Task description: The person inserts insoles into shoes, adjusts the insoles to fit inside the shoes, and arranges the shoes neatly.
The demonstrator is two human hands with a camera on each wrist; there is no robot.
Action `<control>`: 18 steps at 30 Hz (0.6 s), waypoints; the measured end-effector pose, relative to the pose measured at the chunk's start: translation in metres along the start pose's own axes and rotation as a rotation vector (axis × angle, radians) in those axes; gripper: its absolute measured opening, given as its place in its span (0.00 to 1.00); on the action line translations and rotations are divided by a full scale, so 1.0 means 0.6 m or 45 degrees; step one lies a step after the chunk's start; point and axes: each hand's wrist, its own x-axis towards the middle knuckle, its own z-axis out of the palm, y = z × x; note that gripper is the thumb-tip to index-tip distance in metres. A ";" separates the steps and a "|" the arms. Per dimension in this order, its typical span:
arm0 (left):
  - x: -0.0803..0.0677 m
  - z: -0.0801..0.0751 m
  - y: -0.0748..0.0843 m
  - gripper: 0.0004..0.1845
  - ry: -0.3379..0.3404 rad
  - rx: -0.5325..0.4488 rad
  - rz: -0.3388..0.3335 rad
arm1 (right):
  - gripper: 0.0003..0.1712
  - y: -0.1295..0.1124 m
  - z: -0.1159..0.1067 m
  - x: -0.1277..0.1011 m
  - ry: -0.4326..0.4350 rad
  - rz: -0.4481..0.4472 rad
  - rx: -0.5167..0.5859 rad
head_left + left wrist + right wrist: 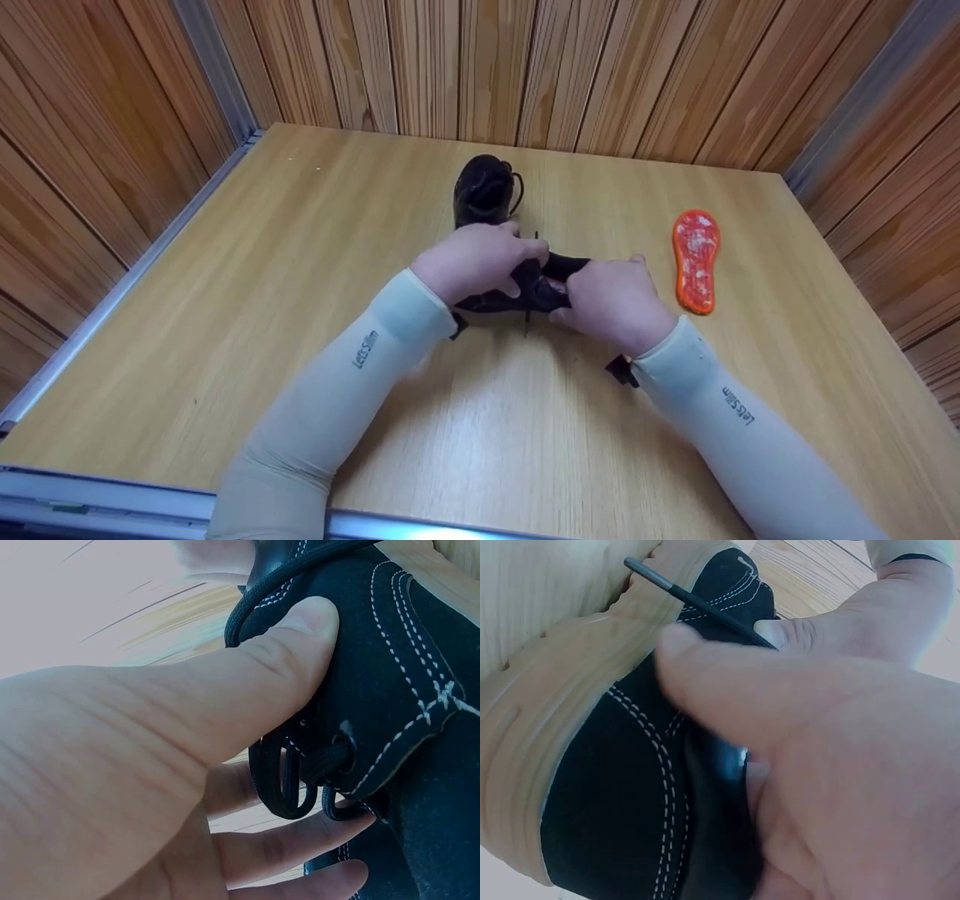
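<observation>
The black suede shoe with white stitching and a pale rubber sole (525,289) lies on its side near the middle of the light wooden worktop (225,315), caught between the person's two hands. The left hand (476,259) clasps the upper, its thumb (300,652) pressed flat on the suede by the eyelets while the other fingers curl under the looped black lace (289,784). The right hand (611,304) grasps the other end of the shoe, thumb lying across the suede, and a thin black lace end with a stiff tip (690,596) runs out over its knuckles; from the wrist view I cannot tell whether that end is pinched or merely lying across the hand. Behind the hands a second black shoe (485,191) stands upright with its opening showing, just beyond the left hand's knuckles and perhaps touching them. Off to the right, well apart from the work, an orange insole flecked with white (696,259) lies flat on the worktop. Both forearms are in pale sleeves (337,405). From where I stand, the risk seems to lie in the lace: the loops by the eyelets look slack and bunched, so a hard tug could snag or knot them instead of running them through. The free tip might also slip off the right hand, since nothing visibly secures it. A wide sweep of the left hand could knock the standing shoe over, close as it is.
</observation>
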 end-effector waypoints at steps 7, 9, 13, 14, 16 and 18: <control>0.000 -0.003 0.003 0.27 -0.007 0.011 -0.002 | 0.32 0.002 0.005 -0.002 0.130 -0.032 0.003; 0.001 -0.004 0.003 0.27 -0.012 0.017 0.000 | 0.31 0.003 0.008 -0.002 0.202 -0.052 -0.013; 0.002 -0.003 0.003 0.27 -0.019 0.016 0.000 | 0.30 0.002 0.011 -0.002 0.229 -0.073 -0.038; 0.002 -0.002 0.003 0.27 -0.020 0.012 -0.002 | 0.30 0.001 0.011 -0.002 0.211 -0.072 -0.043; 0.001 -0.002 0.002 0.27 -0.020 0.002 -0.006 | 0.30 -0.001 0.008 -0.002 0.178 -0.067 -0.039; -0.001 -0.001 0.002 0.27 -0.021 -0.006 -0.010 | 0.29 -0.002 0.006 -0.002 0.152 -0.060 -0.023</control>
